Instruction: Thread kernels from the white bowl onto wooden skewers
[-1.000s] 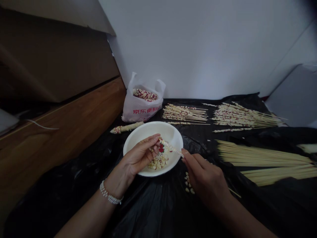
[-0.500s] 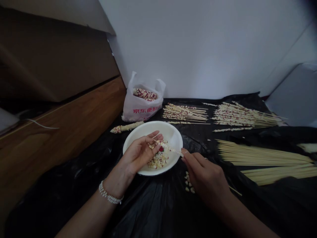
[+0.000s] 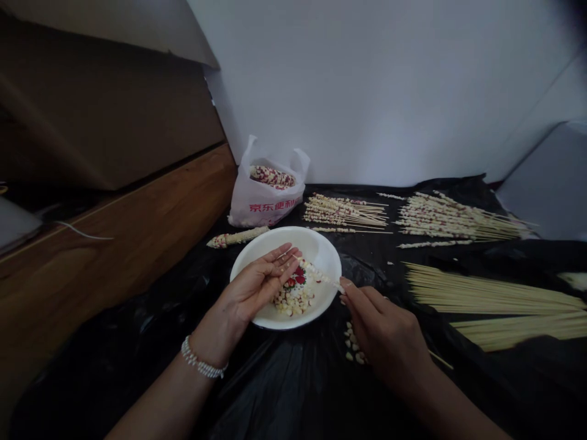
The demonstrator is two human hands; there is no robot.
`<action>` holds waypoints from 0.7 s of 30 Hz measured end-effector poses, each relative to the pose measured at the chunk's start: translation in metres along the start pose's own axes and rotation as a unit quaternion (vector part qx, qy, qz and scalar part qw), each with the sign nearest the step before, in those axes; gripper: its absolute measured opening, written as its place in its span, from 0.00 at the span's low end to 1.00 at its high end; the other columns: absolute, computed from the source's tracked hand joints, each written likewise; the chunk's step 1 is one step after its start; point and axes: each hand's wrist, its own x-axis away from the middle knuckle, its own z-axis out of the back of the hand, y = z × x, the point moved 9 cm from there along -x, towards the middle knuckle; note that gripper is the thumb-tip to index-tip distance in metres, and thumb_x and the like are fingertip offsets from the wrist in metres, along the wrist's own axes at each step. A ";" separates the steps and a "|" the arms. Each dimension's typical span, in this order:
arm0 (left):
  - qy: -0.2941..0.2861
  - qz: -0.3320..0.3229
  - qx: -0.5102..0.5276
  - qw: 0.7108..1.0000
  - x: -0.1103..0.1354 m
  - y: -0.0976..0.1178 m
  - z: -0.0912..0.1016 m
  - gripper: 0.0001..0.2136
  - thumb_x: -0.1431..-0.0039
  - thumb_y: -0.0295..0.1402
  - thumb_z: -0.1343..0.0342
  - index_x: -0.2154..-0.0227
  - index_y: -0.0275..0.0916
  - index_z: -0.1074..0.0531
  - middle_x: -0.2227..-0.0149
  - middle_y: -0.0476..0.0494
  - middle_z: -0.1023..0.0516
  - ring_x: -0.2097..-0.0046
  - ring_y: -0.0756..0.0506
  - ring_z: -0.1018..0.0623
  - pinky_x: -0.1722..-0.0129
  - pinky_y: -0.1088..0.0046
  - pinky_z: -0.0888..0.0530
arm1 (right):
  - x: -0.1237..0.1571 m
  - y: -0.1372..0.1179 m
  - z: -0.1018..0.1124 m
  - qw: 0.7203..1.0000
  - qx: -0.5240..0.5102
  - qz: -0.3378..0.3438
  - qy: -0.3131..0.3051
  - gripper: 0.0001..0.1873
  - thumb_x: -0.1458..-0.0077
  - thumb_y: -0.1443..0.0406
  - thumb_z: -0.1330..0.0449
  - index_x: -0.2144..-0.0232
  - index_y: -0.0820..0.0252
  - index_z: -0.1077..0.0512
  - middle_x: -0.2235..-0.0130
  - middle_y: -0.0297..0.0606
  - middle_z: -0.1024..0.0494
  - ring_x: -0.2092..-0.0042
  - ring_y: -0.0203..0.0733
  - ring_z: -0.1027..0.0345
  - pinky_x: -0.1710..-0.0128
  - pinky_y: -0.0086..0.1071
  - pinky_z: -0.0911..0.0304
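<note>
My right hand [image 3: 383,324] is closed around a bamboo skewer threaded with corn kernels [image 3: 318,273], and its bare end sticks out behind the wrist. Over the white bowl [image 3: 329,299], my left hand [image 3: 261,281] is turned palm up with its fingers stretched out, close to the skewer's tip. Whether a kernel lies against those fingers I cannot make out. Loose cream and dark red corn kernels [image 3: 293,302] lie in the bowl, whose bottom carries a red printed pattern. A few more kernels [image 3: 352,345] rest on the black plastic sheet beside my right hand.
A white plastic bag [image 3: 266,208] holding speckled corn cobs stands behind the bowl, near a partly stripped cob [image 3: 238,237]. Filled skewers lie in a small pile [image 3: 339,211] and a larger pile [image 3: 440,217]. Bare skewers [image 3: 481,290] lie at the right on black plastic [image 3: 284,385].
My left fingers have straightened and drawn together near the skewer's tip, and more of the bowl's red pattern shows. The right hand keeps its grip; the whole view has shifted slightly.
</note>
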 end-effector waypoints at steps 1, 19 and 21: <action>-0.002 0.001 0.002 1.000 0.000 0.000 -0.001 0.32 0.52 0.06 0.59 0.44 0.33 0.35 0.50 0.35 0.25 0.50 0.44 0.23 0.52 0.74 0.24 | 0.000 0.000 0.000 1.000 0.000 -0.002 -0.001 0.17 0.39 0.71 0.49 0.50 0.65 0.29 0.71 0.35 0.26 0.70 0.34 0.30 0.70 0.26 0.38; -0.023 -0.070 -0.013 0.997 -0.017 0.005 0.010 0.06 0.41 0.19 0.48 0.65 0.26 0.26 0.70 0.40 0.21 0.72 0.54 0.21 0.74 0.88 0.23 | -0.003 -0.003 0.012 0.999 -0.022 0.009 0.037 0.17 0.40 0.72 0.47 0.49 0.66 0.30 0.69 0.37 0.23 0.68 0.33 0.29 0.65 0.25 0.36; -0.021 -0.079 -0.012 0.997 -0.017 0.005 0.010 0.07 0.41 0.18 0.49 0.64 0.26 0.26 0.67 0.39 0.21 0.67 0.51 0.20 0.66 0.83 0.21 | -0.003 -0.001 0.011 0.999 -0.017 0.010 0.037 0.17 0.40 0.71 0.46 0.49 0.66 0.30 0.69 0.36 0.23 0.69 0.32 0.29 0.66 0.25 0.36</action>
